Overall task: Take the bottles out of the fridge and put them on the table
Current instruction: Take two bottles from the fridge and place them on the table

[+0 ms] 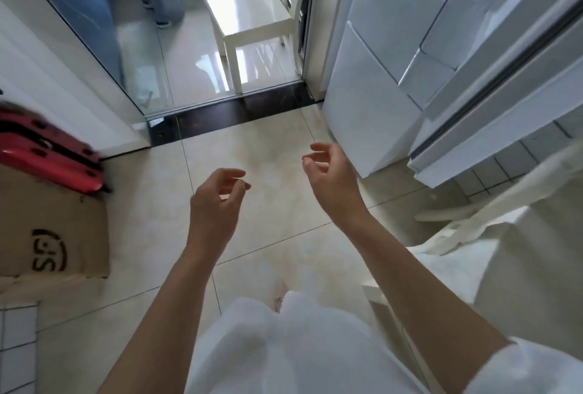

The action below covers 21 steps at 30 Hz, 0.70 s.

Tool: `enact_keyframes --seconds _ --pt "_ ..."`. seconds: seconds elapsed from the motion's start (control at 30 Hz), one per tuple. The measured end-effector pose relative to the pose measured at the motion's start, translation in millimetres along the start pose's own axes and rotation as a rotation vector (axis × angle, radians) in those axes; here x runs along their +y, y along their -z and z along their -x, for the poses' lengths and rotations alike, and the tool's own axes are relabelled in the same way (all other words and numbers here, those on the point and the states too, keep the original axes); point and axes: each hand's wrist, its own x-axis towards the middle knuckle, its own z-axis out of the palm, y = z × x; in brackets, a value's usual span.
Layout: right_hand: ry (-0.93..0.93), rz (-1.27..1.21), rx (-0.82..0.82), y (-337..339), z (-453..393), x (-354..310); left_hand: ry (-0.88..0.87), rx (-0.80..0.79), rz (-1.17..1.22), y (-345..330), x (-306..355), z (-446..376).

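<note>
Standing before the fridge [394, 56], you hold both arms out over the floor with nothing in either hand. Your left hand [217, 201] hangs with its fingers loosely curled and apart; your right hand [331, 173] is the same, relaxed and half-curled, just short of the lower corner of the white cabinet. No bottle shows anywhere in this view, so you cannot tell from here how many there are, what they are made of or which shelf holds them. The open fridge door [492, 103] swings out at your right, and its inside is out of sight. No table can be made out for certain either.

Judge the bottles with care once you see them: anything chilled is likely to be damp and slick, glass would be heavy and breakable, thin plastic would give under a squeeze. Taking each one round the body rather than by the cap is probably the safer grip.

Around you the surfaces are hard and glossy. The floor tiles [268, 236] are pale beige with thin dark joints, and a dark stone threshold [239, 109] crosses the doorway. Beyond it stands a lacquered cream chair [249, 18], square-edged. At your left lie a flat brown cardboard box [56, 232] with a printed logo and a red moulded plastic case [47, 154]. A white slatted chair [467, 214] sits low at your right.
</note>
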Motion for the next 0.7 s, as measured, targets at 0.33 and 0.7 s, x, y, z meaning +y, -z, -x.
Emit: enact_keyframes --seconds 0.33,0.7 --pt "0.008 -0.079 0.162 -2 -133 -46 -0.208 -0.137 -0.046 -29 54 -168" --pt "-0.074 -0.071 0.512 2 -295 -99 -0.282 -0.383 0.012 -69 131 -393"
